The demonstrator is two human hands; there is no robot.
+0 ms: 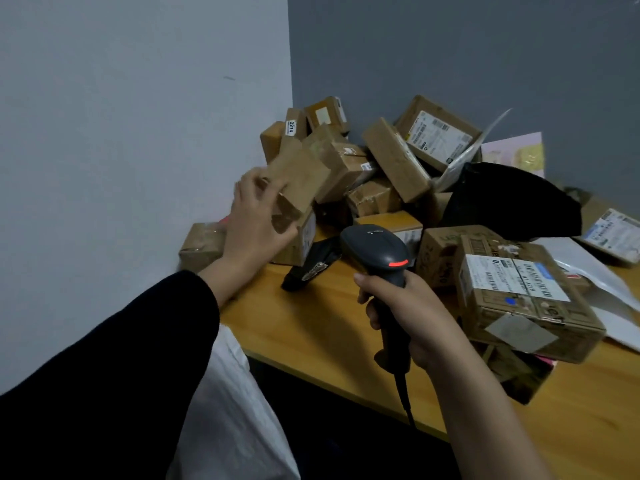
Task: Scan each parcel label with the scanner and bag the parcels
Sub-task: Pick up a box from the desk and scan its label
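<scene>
Scanning underway: left hand (254,223) grips a small parcel (299,181); right hand (408,310) clutches the scanner (377,251); next, label toward beam.

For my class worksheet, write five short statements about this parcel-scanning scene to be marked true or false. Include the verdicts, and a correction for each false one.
1. The right hand holds the scanner by its handle. True.
2. The left hand lies flat on the table. False: it grips a brown parcel at the pile's edge.
3. The scanner's light glows green. False: it glows red-orange.
4. A white bag sits beside the table, below the left arm. True.
5. Every parcel is a cardboard box. False: a black mailer lies among the boxes.
</scene>
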